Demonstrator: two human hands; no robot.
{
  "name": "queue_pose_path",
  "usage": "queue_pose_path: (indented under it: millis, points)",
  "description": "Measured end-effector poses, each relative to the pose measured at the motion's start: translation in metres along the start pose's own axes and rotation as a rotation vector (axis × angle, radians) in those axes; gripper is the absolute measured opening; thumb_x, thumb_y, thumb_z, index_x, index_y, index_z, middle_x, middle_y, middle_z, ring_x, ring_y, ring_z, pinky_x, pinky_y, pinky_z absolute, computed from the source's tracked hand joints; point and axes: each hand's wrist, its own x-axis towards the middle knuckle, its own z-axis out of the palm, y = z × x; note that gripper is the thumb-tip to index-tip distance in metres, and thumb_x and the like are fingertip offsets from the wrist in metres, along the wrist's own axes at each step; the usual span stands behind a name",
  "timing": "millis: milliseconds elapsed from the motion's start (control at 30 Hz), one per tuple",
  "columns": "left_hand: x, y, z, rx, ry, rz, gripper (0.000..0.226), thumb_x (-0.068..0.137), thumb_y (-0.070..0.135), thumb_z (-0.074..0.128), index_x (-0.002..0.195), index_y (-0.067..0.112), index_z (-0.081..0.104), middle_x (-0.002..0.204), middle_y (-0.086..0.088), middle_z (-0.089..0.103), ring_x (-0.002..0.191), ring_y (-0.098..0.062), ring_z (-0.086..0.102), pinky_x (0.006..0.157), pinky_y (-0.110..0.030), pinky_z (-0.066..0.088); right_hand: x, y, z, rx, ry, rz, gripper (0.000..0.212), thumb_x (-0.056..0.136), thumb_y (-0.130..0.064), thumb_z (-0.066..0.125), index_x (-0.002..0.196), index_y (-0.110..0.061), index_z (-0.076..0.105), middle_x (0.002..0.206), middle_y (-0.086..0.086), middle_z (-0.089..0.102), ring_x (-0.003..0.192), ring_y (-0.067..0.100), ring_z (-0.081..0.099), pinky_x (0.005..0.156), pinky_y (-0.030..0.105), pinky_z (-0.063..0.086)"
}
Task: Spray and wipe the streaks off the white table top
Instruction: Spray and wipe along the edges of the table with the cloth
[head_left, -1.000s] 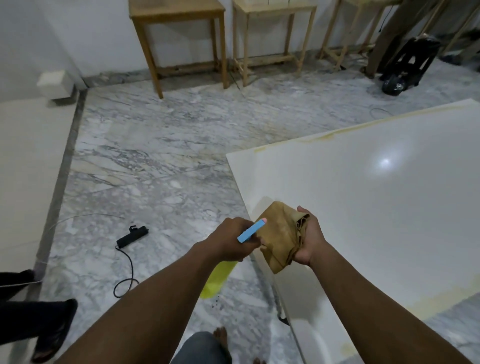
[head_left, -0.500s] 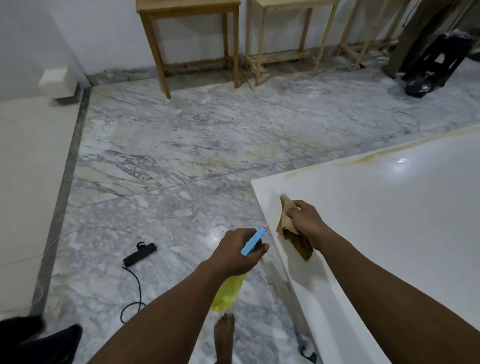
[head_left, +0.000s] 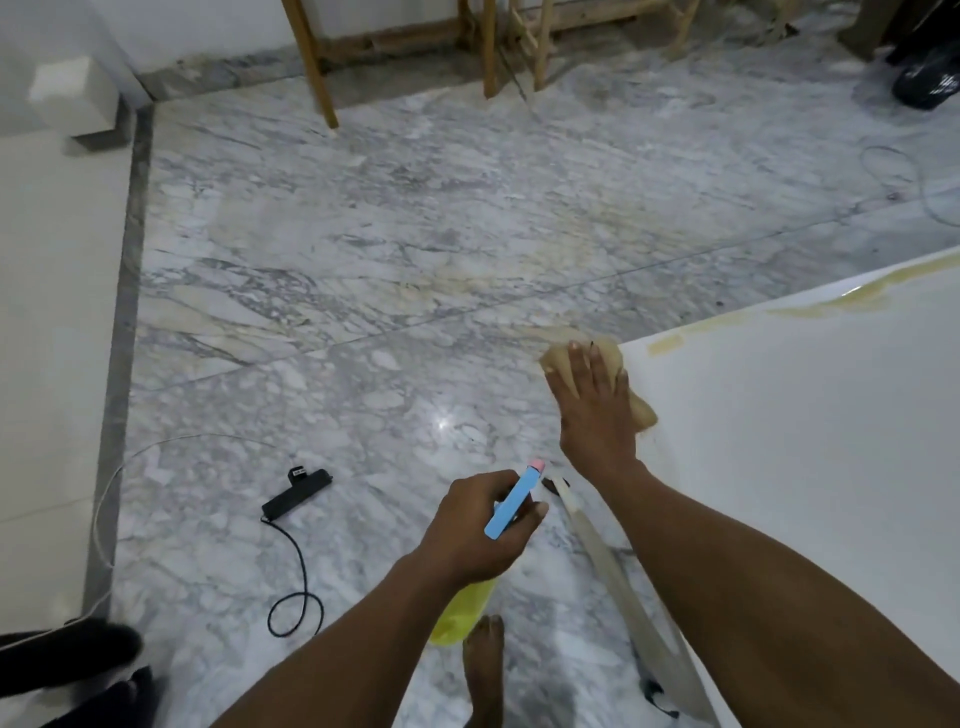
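Observation:
The white table top (head_left: 810, 447) fills the right side, with yellowish streaks (head_left: 831, 304) along its far edge. My right hand (head_left: 597, 410) lies flat with fingers spread on a tan cloth (head_left: 641, 410), pressing it onto the table's near-left corner. My left hand (head_left: 475, 530) hovers over the floor just left of the table, closed around a spray bottle whose blue trigger head (head_left: 514, 501) points up and whose yellow body (head_left: 462, 613) hangs below the fist.
Grey marble floor (head_left: 363, 260) lies to the left and beyond. A black plug with a looped cord (head_left: 296, 493) rests on it. Wooden table legs (head_left: 317, 67) stand at the back wall. My bare foot (head_left: 483, 660) is beside the table edge. Black footwear (head_left: 67, 660) sits bottom left.
My right hand went from holding the bunched cloth in the air to pressing it flat on the table and sliding it toward the far-left corner. The left hand kept the spray bottle.

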Motion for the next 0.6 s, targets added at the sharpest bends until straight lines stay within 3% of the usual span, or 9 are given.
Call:
queue_pose_path:
  millis: [167, 300, 367, 500, 600]
  points:
    - [-0.001, 0.008, 0.01, -0.001, -0.038, -0.002, 0.03, 0.093, 0.044, 0.075, 0.079, 0.019, 0.065, 0.072, -0.004, 0.068, 0.063, -0.032, 0.066, 0.066, -0.053, 0.059, -0.025, 0.004, 0.008, -0.023, 0.008, 0.002, 0.081, 0.09, -0.011, 0.058, 0.158, -0.025, 0.017, 0.167, 0.013, -0.001, 0.153, 0.037, -0.003, 0.12, 0.06, 0.012]
    - [-0.007, 0.018, 0.021, -0.007, -0.053, -0.009, 0.027, 0.092, 0.043, 0.077, 0.075, 0.027, 0.063, 0.068, 0.003, 0.066, 0.065, -0.034, 0.07, 0.067, -0.055, 0.063, -0.06, 0.014, 0.019, -0.026, 0.02, 0.013, 0.085, 0.087, -0.028, 0.07, 0.157, -0.024, 0.021, 0.167, 0.014, 0.006, 0.154, 0.037, 0.002, 0.119, 0.061, 0.015]
    - [-0.015, 0.02, 0.028, 0.012, -0.048, 0.003, 0.027, 0.093, 0.039, 0.078, 0.073, 0.031, 0.062, 0.069, 0.003, 0.067, 0.065, -0.033, 0.071, 0.067, -0.055, 0.062, -0.077, 0.016, 0.021, 0.0, 0.046, 0.005, 0.082, 0.087, -0.023, 0.069, 0.156, -0.023, 0.025, 0.166, 0.014, 0.01, 0.153, 0.037, 0.005, 0.119, 0.061, 0.017]
    - [-0.04, 0.024, 0.051, 0.044, -0.04, 0.015, 0.028, 0.094, 0.036, 0.079, 0.072, 0.03, 0.062, 0.066, 0.007, 0.066, 0.065, -0.031, 0.071, 0.068, -0.055, 0.063, -0.126, 0.022, 0.027, 0.044, 0.109, 0.005, 0.074, 0.093, -0.026, 0.06, 0.157, -0.023, 0.023, 0.166, 0.014, 0.011, 0.153, 0.037, 0.007, 0.118, 0.062, 0.018]
    - [-0.066, 0.025, 0.072, 0.051, -0.036, 0.009, 0.025, 0.094, 0.035, 0.079, 0.075, 0.026, 0.065, 0.064, 0.012, 0.064, 0.068, -0.027, 0.072, 0.071, -0.054, 0.065, -0.176, 0.029, 0.033, 0.073, 0.14, 0.032, 0.068, 0.098, -0.025, 0.042, 0.159, -0.022, 0.013, 0.167, 0.012, 0.007, 0.154, 0.034, 0.006, 0.119, 0.061, 0.017]
